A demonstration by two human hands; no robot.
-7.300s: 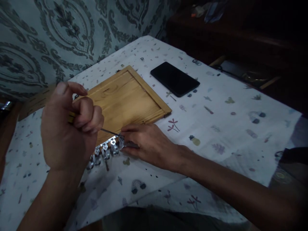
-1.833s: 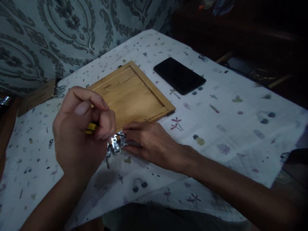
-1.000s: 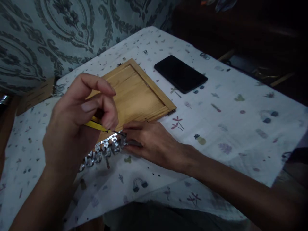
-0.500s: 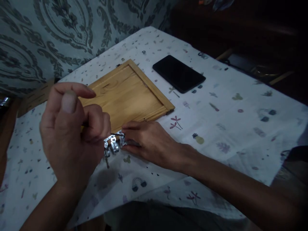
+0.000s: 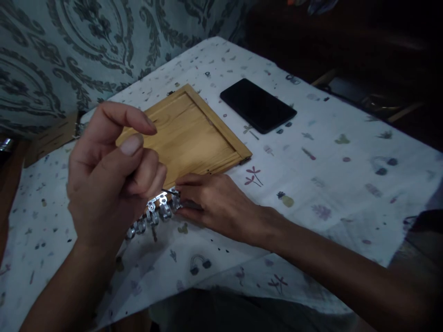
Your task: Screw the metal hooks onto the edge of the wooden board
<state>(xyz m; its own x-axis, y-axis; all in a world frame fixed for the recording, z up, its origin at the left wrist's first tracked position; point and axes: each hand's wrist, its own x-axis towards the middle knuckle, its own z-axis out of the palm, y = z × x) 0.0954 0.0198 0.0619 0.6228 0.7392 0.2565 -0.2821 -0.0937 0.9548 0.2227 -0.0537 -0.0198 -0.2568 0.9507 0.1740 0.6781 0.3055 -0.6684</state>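
Note:
A framed wooden panel (image 5: 194, 133) lies flat on the patterned cloth. Along its near edge runs a row of shiny metal clips (image 5: 164, 206). My left hand (image 5: 117, 170) is above the panel's left part, its lower fingers curled round a thin dark tool (image 5: 169, 191), with the index finger raised and bent. The tool's tip reaches the clip at the right end of the row; most of its shaft is hidden in the hand. At that same clip, my right hand (image 5: 224, 207) pinches the metal between thumb and fingers.
A black phone (image 5: 258, 105) lies beyond the panel to the right. Brown cardboard (image 5: 51, 140) is at the far left, by the patterned wall (image 5: 104, 41). The white cloth (image 5: 332, 170) covers the table, and dark furniture stands behind it at the right.
My left hand has shifted slightly right and turned, its thumb now pointing more to the right. More clips show below it. My right hand has hardly moved.

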